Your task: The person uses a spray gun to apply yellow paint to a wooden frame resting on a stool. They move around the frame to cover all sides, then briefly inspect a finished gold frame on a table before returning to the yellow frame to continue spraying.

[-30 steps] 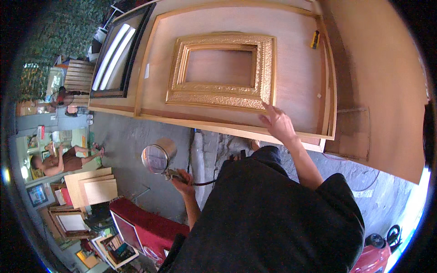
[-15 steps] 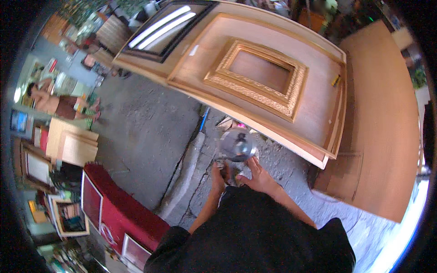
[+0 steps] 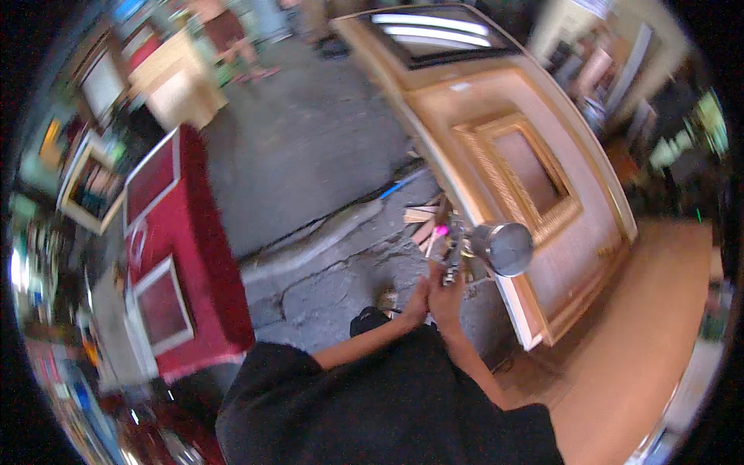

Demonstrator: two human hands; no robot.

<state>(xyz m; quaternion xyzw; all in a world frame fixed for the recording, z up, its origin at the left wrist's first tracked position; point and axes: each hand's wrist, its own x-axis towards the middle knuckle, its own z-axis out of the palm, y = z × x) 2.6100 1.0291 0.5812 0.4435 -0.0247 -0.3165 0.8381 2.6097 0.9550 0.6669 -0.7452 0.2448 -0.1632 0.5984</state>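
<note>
In front of my body I hold a spray gun point(image 3: 450, 260) with a round metal cup point(image 3: 508, 249) tipped over to the right. My right hand point(image 3: 447, 298) is closed around the lower part of the gun. Pressed close beside it, my left hand point(image 3: 419, 301) is closed at the gun's near side; motion blur hides its exact finger placement. A small bright pink part shows near the gun's body. Just beyond the cup, a gold ornate frame point(image 3: 570, 208) lies inside a shallow wooden-edged panel point(image 3: 496, 213).
A dark frame point(image 3: 508, 48) with glass lies at the panel's far end. Brown board point(image 3: 643, 325) stands at the right. Left of me is a red covered surface point(image 3: 208, 232) with white frames point(image 3: 184, 314). Wood scraps point(image 3: 418, 215) lie on the cracked concrete floor. Another person point(image 3: 225, 35) stands far left.
My view has swung, so the panel and gold frame sit farther right. The spray gun has gone from cup facing me to tilted rightward, and my hands have drawn together.
</note>
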